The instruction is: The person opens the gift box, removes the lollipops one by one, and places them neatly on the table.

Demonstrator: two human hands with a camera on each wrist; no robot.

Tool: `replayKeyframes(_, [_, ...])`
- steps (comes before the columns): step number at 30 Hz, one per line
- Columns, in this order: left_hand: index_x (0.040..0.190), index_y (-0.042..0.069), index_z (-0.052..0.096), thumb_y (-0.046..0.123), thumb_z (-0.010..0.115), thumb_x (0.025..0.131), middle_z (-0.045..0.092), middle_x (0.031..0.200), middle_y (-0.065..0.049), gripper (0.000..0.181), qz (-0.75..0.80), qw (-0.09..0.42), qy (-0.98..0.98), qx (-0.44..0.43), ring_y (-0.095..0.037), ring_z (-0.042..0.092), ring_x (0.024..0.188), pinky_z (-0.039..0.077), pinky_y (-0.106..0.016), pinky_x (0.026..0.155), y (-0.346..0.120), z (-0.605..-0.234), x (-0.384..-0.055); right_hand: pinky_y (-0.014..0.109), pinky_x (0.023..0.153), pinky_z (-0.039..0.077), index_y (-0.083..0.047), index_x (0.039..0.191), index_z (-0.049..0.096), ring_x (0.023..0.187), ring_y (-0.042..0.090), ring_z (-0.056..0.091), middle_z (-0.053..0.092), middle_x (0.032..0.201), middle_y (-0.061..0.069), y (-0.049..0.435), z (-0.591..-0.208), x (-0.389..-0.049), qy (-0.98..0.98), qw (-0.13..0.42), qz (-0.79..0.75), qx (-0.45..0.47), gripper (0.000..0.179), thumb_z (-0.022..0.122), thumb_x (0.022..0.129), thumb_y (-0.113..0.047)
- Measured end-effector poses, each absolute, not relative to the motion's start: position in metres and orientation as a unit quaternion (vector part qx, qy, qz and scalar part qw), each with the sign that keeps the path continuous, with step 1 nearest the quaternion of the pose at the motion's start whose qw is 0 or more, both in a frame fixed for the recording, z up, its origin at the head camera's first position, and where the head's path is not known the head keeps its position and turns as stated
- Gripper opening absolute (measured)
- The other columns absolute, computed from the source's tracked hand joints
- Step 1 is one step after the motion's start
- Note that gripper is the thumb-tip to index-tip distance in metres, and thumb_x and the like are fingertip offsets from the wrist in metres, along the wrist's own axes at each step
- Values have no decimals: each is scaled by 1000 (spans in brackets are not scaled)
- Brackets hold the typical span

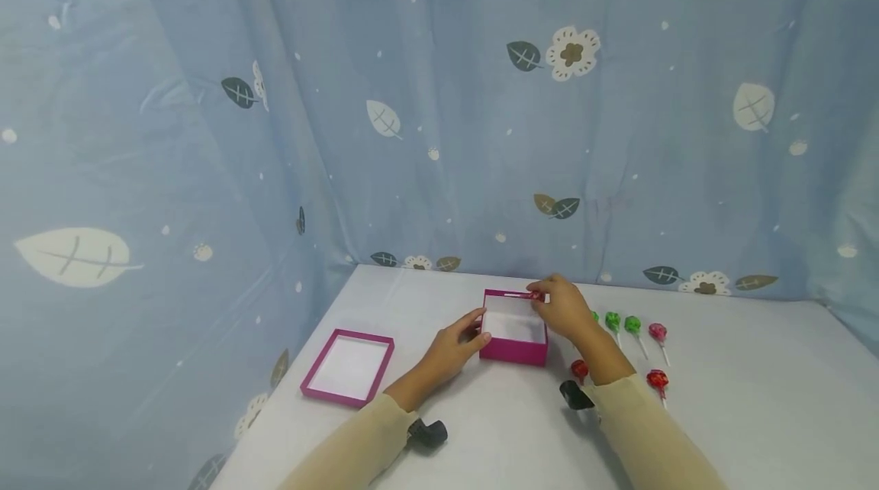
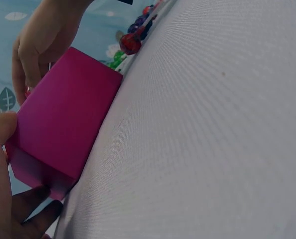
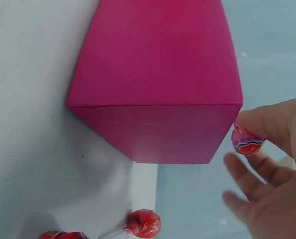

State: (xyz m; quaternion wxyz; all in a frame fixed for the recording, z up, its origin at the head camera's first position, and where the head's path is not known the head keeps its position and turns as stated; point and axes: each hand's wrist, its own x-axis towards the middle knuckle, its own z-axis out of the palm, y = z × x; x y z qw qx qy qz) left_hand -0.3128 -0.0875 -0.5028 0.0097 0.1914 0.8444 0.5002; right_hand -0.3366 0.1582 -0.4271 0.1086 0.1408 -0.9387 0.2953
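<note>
An open magenta box (image 1: 513,352) with a white inside stands on the table, its near wall toward me. My left hand (image 1: 449,351) grips it at the left side, thumb by the near corner; the left wrist view has the fingers round its lower corner. Over the far right corner, my right hand (image 1: 561,311) pinches a red-and-pink lollipop (image 3: 247,141) between thumb and fingers. The lollipop's white stick (image 1: 515,294) points left along the box's far wall. In the right wrist view, the wrapped head sits just beside the box's top edge.
A magenta box lid (image 1: 346,401) lies at the left on the white table (image 1: 508,429). Right of the box are several lollipops: green ones (image 1: 632,324), a pink one (image 1: 658,332) and red ones (image 1: 657,379). A blue patterned curtain (image 1: 474,169) hangs behind.
</note>
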Motion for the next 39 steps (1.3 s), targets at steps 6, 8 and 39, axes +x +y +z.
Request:
replayKeyframes(6, [148,27,43,50,60,93,57,136,-6,61,503,3,841,200,-20,51,127,39,-43,106,-88,-504,-313,49,84,50,-2,117,69,96,31,57,59,106,14,162,-431,-335,-921,126,343,138,30,68,87,-5])
replayKeyframes(8, [148,25,44,49,60,93,57,136,-7,62,504,4,840,202,-20,52,126,40,-43,105,-88,-504,-313,47,83,52,-2,120,67,96,30,57,59,108,13,162,-434,-334,-918,116,355,131,33,69,88,-7])
replayKeyframes(39, [149,22,43,50,58,94,57,135,-8,63,502,-1,837,219,-24,53,125,43,-44,102,-90,-507,-311,47,81,54,-7,122,66,107,34,62,61,119,12,176,-441,-327,-894,102,426,91,31,63,96,-23])
